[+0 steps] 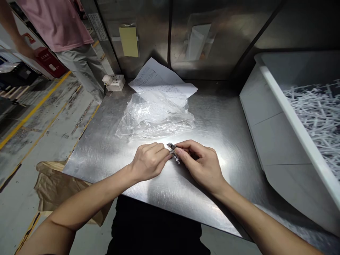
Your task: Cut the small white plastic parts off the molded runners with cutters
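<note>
Over the middle of the steel table (212, 106), my two hands meet. My right hand (203, 164) is closed, pinching a small dark blade-like tool (172, 146) between thumb and forefinger. Its pointed end faces my left hand (150, 159), which is curled shut at the fingertips. A small white plastic piece (177, 159) with short branches shows between the hands, at my left fingertips; the fingers hide part of it. Just beyond lies a crumpled clear plastic bag (156, 113) with whitish contents I cannot make out.
A large grey bin (268, 138) full of thin white plastic pieces (316, 124) stands at right. Printed papers (159, 79) and a power socket block (116, 83) lie at the back. Brown paper (61, 187) is on the floor at left. A person in pink (55, 24) stands beyond.
</note>
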The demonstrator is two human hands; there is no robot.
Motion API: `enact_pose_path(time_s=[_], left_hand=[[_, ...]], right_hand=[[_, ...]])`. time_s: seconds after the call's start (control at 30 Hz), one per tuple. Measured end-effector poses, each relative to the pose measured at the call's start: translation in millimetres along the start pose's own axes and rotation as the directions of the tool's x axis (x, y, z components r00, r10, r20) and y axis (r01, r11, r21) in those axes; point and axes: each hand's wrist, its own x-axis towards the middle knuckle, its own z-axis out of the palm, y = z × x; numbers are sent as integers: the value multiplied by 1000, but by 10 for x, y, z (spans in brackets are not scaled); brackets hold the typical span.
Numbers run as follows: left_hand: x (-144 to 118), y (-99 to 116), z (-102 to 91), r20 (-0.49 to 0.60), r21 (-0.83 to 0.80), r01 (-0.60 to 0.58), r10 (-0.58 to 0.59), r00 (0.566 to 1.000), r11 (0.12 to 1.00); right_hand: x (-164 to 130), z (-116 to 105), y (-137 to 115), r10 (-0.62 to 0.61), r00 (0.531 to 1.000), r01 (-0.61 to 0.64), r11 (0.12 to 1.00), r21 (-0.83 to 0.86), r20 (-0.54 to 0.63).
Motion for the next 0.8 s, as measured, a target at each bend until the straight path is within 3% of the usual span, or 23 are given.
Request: enact_pose_path(time_s=[0.33,0.8], left_hand=[[-13,-42,-68,-60,-48,51,-53,997,998],[-9,-81,-103,-93,-60,123,-128,987,991]], right_hand=[[115,-177,35,52,997,-47,994,101,-52],[123,-255,20,13,999,-17,996,87,48]])
